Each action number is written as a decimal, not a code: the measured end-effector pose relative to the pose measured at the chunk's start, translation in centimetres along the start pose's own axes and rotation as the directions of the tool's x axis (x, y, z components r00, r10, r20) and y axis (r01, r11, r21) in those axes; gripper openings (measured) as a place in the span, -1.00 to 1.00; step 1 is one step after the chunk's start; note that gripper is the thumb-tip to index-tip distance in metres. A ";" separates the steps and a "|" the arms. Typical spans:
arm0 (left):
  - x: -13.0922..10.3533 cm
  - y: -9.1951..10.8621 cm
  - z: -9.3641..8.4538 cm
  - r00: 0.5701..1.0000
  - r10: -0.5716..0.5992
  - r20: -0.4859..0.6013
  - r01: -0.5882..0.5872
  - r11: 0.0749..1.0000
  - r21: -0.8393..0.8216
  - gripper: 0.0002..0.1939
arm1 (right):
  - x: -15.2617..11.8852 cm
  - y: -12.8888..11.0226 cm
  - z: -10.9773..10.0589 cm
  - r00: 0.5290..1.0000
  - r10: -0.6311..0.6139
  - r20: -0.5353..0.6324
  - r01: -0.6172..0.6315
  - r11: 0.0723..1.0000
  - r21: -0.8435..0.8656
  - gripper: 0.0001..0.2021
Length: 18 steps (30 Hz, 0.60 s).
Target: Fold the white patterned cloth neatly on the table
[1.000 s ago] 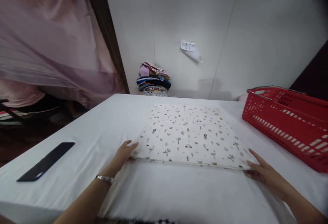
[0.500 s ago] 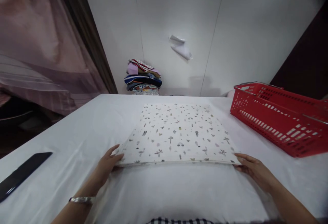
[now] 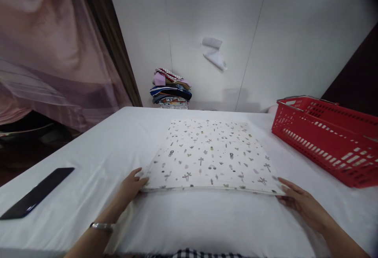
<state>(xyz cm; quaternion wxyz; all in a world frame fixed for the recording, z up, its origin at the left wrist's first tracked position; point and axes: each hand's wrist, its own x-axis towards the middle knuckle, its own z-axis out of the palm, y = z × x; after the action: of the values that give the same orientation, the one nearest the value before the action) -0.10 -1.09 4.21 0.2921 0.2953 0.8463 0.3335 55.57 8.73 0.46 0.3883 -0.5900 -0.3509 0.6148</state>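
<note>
Reference: clock face centred on the printed cloth, 12 o'clock toward the wall. The cloth lies flat on the white-covered table, its near edge toward the wearer.

The left hand is at the near corner at 8 o'clock; the right hand is at the near corner at 4 o'clock. On each hand, thumb and fingers appear to pinch the corner, with some fingers beneath the edge; the exact contact underneath is hidden. The wide, two-corner grip probably keeps the near edge straight and evenly tensioned.

The red basket stands apart from the cloth at 2 to 3 o'clock and likely limits sideways room there. A dark flat object, possibly a phone, lies well apart at 8 o'clock, outboard of the left hand; its position presumably leaves the arm unobstructed. A stack of folded fabrics sits beyond the far table edge at 11 o'clock. The wall bounds reach at 12 o'clock.
</note>
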 end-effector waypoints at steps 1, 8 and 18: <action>0.1 -0.1 0.0 1.000 0.029 -0.011 -0.028 0.999 0.043 -0.24 | 0.0 -0.1 0.1 1.000 0.001 -0.009 -0.001 1.000 0.018 -0.33; 0.6 -0.8 0.3 0.989 0.144 -0.038 -0.136 0.975 0.177 -0.26 | 0.0 -0.4 0.4 0.998 0.036 -0.048 -0.035 0.999 0.016 -0.16; 0.9 -0.8 0.5 0.989 0.119 -0.082 -0.104 0.980 0.170 -0.29 | -0.1 -0.4 0.3 0.998 0.007 -0.060 -0.012 0.995 -0.099 -0.16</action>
<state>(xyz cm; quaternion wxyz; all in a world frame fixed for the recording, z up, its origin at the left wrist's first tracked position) -0.54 -0.74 3.03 0.2080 0.3498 0.8658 0.2911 55.28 8.81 0.88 0.3659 -0.6283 -0.3664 0.5806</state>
